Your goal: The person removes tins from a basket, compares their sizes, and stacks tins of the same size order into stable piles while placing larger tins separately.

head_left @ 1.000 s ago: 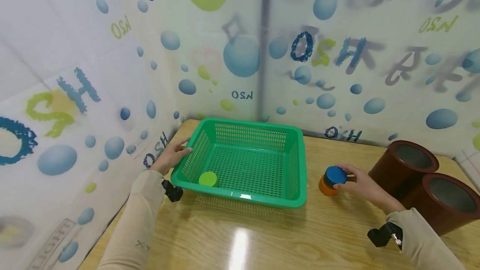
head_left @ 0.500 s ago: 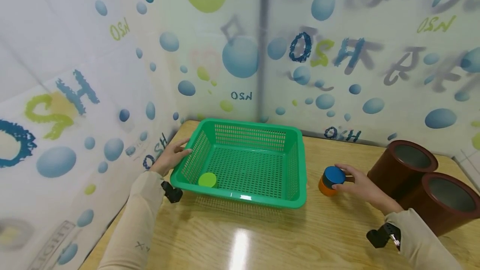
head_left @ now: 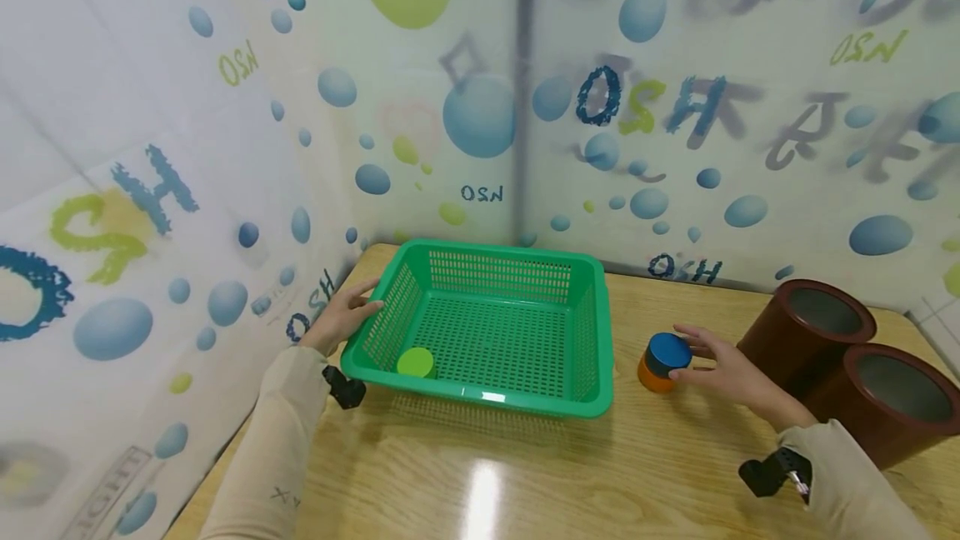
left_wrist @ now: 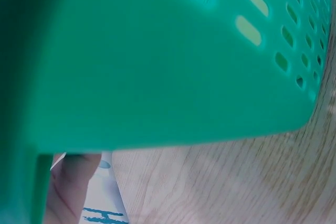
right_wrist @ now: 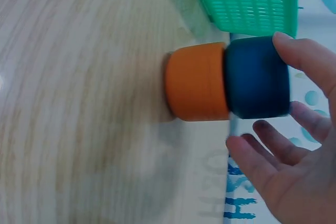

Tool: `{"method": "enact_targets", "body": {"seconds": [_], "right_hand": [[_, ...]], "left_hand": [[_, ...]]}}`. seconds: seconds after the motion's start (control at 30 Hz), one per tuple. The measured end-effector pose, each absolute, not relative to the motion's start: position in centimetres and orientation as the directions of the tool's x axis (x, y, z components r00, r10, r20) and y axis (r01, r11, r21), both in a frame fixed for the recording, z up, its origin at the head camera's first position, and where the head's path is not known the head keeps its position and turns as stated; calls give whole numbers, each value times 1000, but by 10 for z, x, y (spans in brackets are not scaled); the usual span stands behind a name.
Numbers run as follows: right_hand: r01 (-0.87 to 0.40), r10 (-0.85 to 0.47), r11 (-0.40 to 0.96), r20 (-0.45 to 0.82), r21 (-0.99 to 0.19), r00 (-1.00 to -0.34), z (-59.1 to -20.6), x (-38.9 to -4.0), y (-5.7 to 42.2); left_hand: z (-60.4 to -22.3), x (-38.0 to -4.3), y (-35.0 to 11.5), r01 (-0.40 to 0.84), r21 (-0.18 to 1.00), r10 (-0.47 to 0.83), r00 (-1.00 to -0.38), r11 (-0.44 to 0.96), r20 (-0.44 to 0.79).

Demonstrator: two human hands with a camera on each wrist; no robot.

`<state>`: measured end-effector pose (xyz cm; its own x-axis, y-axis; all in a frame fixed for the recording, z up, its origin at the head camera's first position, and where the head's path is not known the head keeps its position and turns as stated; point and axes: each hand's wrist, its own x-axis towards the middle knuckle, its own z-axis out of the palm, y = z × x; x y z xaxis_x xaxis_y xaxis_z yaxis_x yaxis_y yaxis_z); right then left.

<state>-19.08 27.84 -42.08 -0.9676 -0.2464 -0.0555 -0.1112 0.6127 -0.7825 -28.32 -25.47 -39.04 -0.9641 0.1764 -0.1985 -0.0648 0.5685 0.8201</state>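
A dark blue cylinder (head_left: 669, 354) stands on top of an orange one (head_left: 656, 377), right of the green plastic basket (head_left: 604, 323). My right hand (head_left: 731, 373) is beside the blue piece with its fingers spread. The right wrist view shows the thumb (right_wrist: 294, 51) at the blue cylinder's upper edge, while most other fingers stand apart from it. My left hand (head_left: 345, 317) holds the basket's left rim, thumb over the edge; in the left wrist view the basket wall (left_wrist: 131, 87) hides most of that hand. A lime green cylinder (head_left: 416, 362) sits in the basket's near left corner.
Two brown, open-topped cylindrical containers (head_left: 806, 332) stand at the right, close behind the right hand. A patterned curtain (head_left: 480, 207) borders the wooden table (head_left: 570, 482) at the back and left.
My right hand's fingers have loosened around the blue cylinder and spread apart, shifting slightly right. The cylinder stack stays in place. The left hand and basket look unchanged.
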Motion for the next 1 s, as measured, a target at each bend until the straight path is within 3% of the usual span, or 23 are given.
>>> {"method": "enact_targets", "body": {"seconds": [0.53, 0.73, 1.0], "right_hand": [[-272, -281, 574, 126, -773, -951, -371, -189, 263], [-292, -306, 529, 141, -797, -941, -354, -195, 242], [-384, -440, 414, 188, -825, -878, -339, -215, 208]], "left_hand": [[-392, -284, -256, -34, 806, 191, -965, 590, -180], [-392, -283, -256, -35, 806, 188, -965, 591, -180], [-393, -284, -257, -43, 816, 188, -965, 577, -184]]}}
